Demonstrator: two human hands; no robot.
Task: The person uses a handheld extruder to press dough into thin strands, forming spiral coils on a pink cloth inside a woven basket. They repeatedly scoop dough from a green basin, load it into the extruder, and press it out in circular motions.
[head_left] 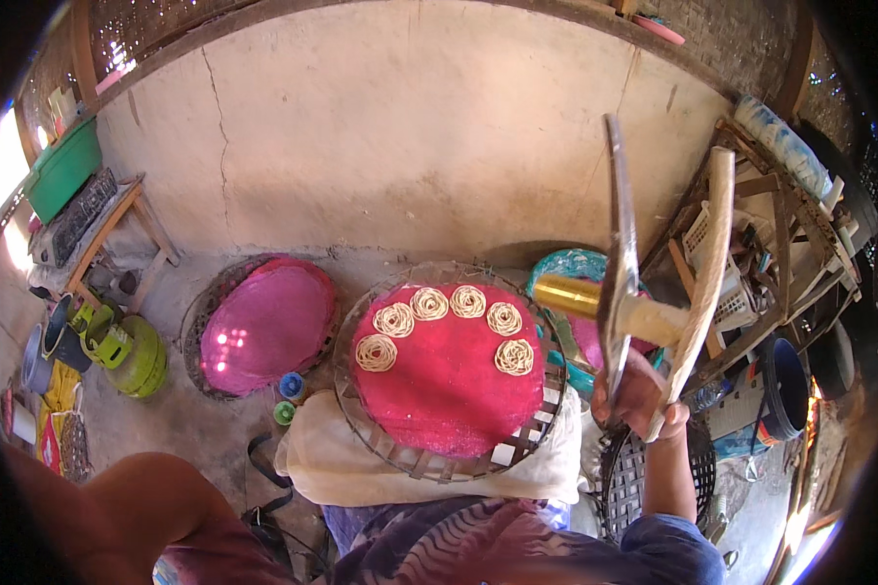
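Note:
My right hand (642,395) is closed around the lower ends of a hand press with two long handles (709,258), one dark and one pale wood. A brass cylinder (568,294) sticks out from it to the left. The press is raised to the right of a round woven tray (449,470) resting on a cream cloth at my lap. Pink-red cloth (444,390) lines the tray. Several coiled nests of pale dough strands (429,304) sit in an arc along its far part. Bare skin of a bent limb shows at the lower left, but my left hand is out of sight.
Another basket with a pink cover (268,327) stands left of the tray. A teal basin (568,263) sits partly behind the press. Further left are a green gas cylinder (137,361) and a low wooden table (117,229). A wooden rack (780,244) and dark bucket (782,385) stand right.

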